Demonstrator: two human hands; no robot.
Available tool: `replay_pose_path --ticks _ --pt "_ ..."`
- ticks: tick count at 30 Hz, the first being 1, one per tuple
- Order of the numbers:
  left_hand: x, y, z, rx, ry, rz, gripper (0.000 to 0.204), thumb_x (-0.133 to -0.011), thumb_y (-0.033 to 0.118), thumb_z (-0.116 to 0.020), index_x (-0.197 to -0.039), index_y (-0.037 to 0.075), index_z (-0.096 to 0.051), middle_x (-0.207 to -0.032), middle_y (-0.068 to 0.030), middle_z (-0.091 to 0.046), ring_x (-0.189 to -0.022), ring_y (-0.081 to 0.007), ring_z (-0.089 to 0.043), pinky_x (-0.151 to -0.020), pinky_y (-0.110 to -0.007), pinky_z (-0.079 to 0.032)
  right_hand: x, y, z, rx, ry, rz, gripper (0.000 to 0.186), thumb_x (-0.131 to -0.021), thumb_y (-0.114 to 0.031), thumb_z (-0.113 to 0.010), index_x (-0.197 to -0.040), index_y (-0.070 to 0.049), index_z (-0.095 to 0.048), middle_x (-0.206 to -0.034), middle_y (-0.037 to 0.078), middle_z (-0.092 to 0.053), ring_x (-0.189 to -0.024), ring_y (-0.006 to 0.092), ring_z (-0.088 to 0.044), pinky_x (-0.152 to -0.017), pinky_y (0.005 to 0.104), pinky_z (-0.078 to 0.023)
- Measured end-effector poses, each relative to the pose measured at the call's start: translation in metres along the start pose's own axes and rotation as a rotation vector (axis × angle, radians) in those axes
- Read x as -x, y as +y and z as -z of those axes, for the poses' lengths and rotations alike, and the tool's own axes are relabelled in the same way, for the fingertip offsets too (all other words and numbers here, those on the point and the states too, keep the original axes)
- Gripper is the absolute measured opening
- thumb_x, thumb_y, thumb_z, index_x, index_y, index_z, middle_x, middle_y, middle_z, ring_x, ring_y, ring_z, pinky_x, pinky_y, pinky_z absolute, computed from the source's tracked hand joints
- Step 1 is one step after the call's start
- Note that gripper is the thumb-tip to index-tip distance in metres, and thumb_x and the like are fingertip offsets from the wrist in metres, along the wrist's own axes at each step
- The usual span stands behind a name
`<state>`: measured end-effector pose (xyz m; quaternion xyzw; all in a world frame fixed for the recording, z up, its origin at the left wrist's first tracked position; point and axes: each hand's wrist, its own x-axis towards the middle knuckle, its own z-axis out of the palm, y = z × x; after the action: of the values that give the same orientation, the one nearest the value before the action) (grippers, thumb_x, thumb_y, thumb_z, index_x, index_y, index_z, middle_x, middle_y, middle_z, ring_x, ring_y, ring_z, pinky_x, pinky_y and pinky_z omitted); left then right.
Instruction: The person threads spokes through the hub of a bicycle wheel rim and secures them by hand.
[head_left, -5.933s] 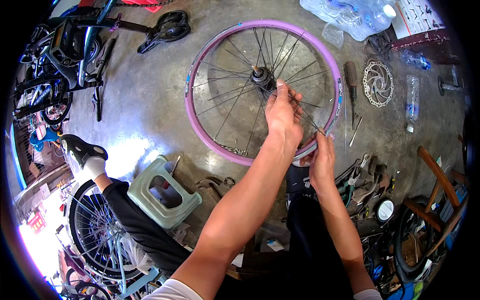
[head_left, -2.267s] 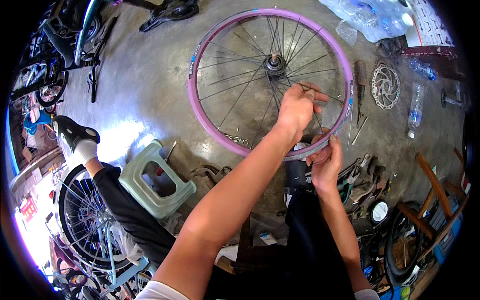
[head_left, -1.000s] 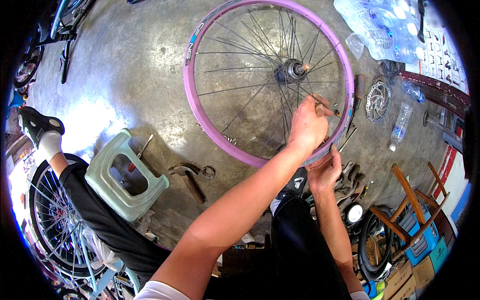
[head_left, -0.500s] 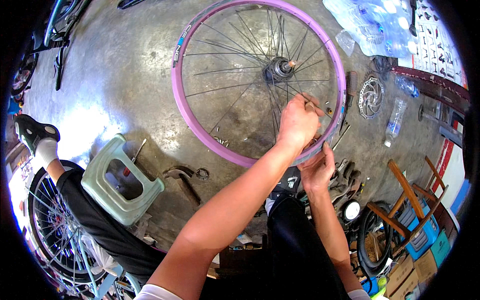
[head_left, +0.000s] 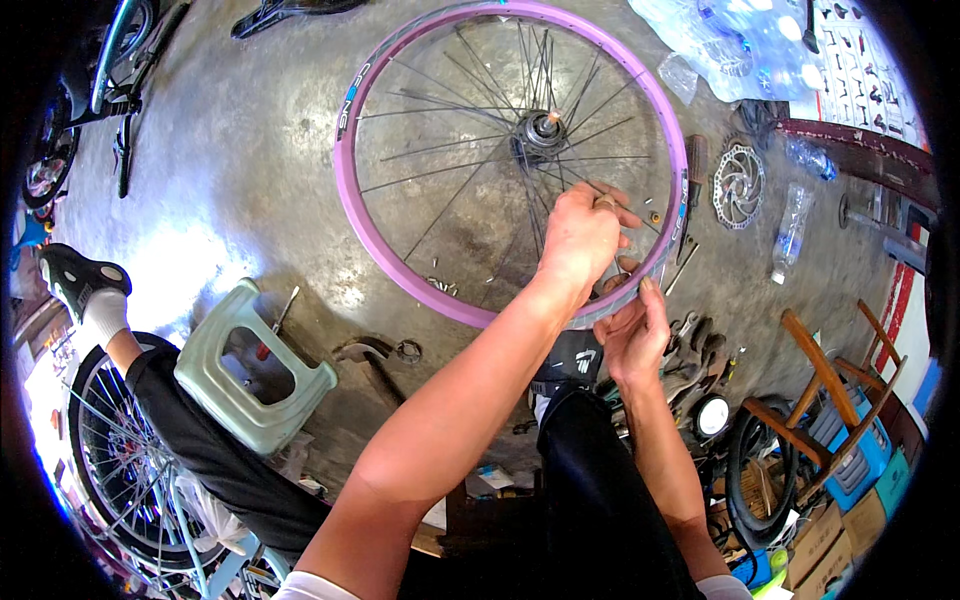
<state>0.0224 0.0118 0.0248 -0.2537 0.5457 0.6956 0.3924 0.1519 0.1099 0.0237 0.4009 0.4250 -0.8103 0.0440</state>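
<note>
A purple bicycle rim (head_left: pixel 362 225) lies in front of me, with a dark hub (head_left: pixel 538 138) inside it and thin dark spokes (head_left: pixel 445 155) fanning out, several ending short of the rim. My left hand (head_left: pixel 585 235) reaches over the rim's near side, its fingers curled round a spoke; the fingertips are partly hidden. My right hand (head_left: pixel 635 335) grips the near right part of the rim from below, thumb on its outer side. Small silver spoke nipples (head_left: pixel 442 286) are scattered on the floor within the ring.
A pale green stool (head_left: pixel 215 375) stands left, near a screwdriver (head_left: pixel 278 325) and a hammer (head_left: pixel 370 365). Right of the rim lie a brake disc (head_left: pixel 739 187), a plastic bottle (head_left: pixel 791 235) and several wrenches (head_left: pixel 690 350). A wooden-framed stool (head_left: pixel 820 370) lies at the lower right.
The view has shifted slightly, so the rim and hub appear a little further left. My left hand stays at the spokes and my right hand stays on the rim.
</note>
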Motion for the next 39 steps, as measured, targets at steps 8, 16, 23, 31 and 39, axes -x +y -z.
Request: replay_pose_path --ticks 8,16,23,31,39 --pt "0.001 -0.001 -0.005 0.037 0.035 -0.029 0.021 -0.100 0.010 -0.044 -0.112 0.001 -0.059 -0.096 -0.0109 -0.074 -0.067 -0.0103 -0.052 -0.059 -0.027 -0.044 0.001 -0.006 0.000 0.056 -0.007 0.008 0.045 -0.103 -0.034 -0.046 -0.132 0.001 -0.048 -0.092 0.010 -0.059 -0.061 0.0153 -0.059 -0.042 0.0274 -0.045" --pt "0.000 -0.003 -0.007 0.105 0.044 -0.052 0.019 -0.101 0.009 -0.045 -0.111 0.000 -0.058 -0.094 -0.0108 -0.073 -0.064 -0.0081 -0.049 -0.056 -0.024 -0.042 0.000 -0.010 0.003 0.073 -0.041 0.005 0.046 -0.103 -0.032 -0.047 -0.134 0.001 -0.047 -0.094 0.011 -0.060 -0.063 0.0161 -0.061 -0.042 0.0280 -0.046" --pt "-0.001 -0.006 -0.006 0.138 0.025 -0.065 0.020 -0.101 0.011 -0.046 -0.112 0.000 -0.059 -0.093 -0.0095 -0.072 -0.063 -0.0074 -0.047 -0.055 -0.025 -0.041 0.000 -0.013 0.003 0.087 -0.075 0.017 0.044 -0.104 -0.030 -0.047 -0.135 0.002 -0.046 -0.095 0.011 -0.061 -0.065 0.0162 -0.063 -0.042 0.0284 -0.047" --pt "0.004 -0.003 -0.010 0.119 0.064 -0.045 0.021 -0.102 0.013 -0.046 -0.113 0.002 -0.060 -0.093 -0.0071 -0.072 -0.064 -0.0068 -0.046 -0.057 -0.024 -0.040 0.002 -0.013 0.002 0.084 -0.069 0.021 0.046 -0.104 -0.030 -0.047 -0.136 0.003 -0.045 -0.095 0.011 -0.061 -0.065 0.0159 -0.063 -0.042 0.0283 -0.048" --pt "0.000 -0.006 -0.012 0.096 0.089 -0.062 0.020 -0.102 0.012 -0.046 -0.113 0.002 -0.059 -0.093 -0.0082 -0.072 -0.065 -0.0071 -0.046 -0.059 -0.024 -0.041 0.002 -0.012 0.000 0.077 -0.068 0.039 0.046 -0.104 -0.030 -0.046 -0.135 0.004 -0.046 -0.095 0.012 -0.061 -0.066 0.0163 -0.063 -0.044 0.0286 -0.049"
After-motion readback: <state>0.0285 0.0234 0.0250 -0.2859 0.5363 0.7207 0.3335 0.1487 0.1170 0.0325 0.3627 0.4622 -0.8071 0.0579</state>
